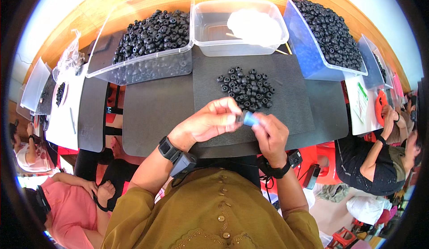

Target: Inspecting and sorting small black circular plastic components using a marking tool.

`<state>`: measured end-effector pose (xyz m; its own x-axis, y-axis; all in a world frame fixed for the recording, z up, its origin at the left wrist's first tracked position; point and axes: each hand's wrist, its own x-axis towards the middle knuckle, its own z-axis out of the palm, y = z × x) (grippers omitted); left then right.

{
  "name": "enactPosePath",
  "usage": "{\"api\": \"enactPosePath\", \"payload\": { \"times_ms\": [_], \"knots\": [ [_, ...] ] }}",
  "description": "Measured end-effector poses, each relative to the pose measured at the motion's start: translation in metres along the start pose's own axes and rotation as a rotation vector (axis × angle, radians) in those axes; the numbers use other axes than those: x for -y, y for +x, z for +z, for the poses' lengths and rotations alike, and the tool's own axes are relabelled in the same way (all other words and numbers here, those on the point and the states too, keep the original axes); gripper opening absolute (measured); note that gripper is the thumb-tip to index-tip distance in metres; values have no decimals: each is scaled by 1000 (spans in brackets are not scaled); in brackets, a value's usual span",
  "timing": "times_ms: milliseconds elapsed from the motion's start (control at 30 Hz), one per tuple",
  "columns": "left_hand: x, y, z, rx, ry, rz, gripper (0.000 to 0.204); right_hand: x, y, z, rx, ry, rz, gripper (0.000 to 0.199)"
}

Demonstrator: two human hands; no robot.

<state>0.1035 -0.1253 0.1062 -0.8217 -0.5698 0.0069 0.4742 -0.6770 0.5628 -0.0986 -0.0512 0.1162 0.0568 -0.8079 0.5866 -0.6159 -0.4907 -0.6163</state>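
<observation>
Over the near edge of the black mat (286, 88), my left hand (210, 121) pinches a small dark rounded part (240, 117) between thumb and fingertips. It looks like the black ring-shaped parts, though blur hides its details. My right hand (271, 135) is closed on a small blue piece (251, 119), its end meeting the dark part. Motion smears the blue piece, so its kind cannot be made out. Just beyond my fingers lies a loose pile of black ring-shaped parts (246, 88), with holes showing in several.
Behind the mat stand a clear bin of black parts (152, 34), a clear tub (241, 48) holding something white, and another full bin (328, 32). People sit at left (73, 204) and right (371, 159). A red stool (326, 164) is near my right arm.
</observation>
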Motion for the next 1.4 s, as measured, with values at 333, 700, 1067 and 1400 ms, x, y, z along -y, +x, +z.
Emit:
{"api": "enactPosePath", "payload": {
  "times_ms": [333, 700, 1067, 1400],
  "knots": [
    [-92, -23, 38, -110, 557, 641, 17, -13, -6, -7, -153, 227, 354, 22],
    [-45, 0, 46, -293, 1996, 734, 20, -12, -7, -6, -199, 361, 414, 27],
    [5, 24, 32, -226, 1938, 478, 25, -11, -6, -7, -163, 256, 383, 24],
    [-2, 7, 15, -271, 867, 283, 19, -9, -5, -5, -126, 216, 305, 23]
  ]
}}
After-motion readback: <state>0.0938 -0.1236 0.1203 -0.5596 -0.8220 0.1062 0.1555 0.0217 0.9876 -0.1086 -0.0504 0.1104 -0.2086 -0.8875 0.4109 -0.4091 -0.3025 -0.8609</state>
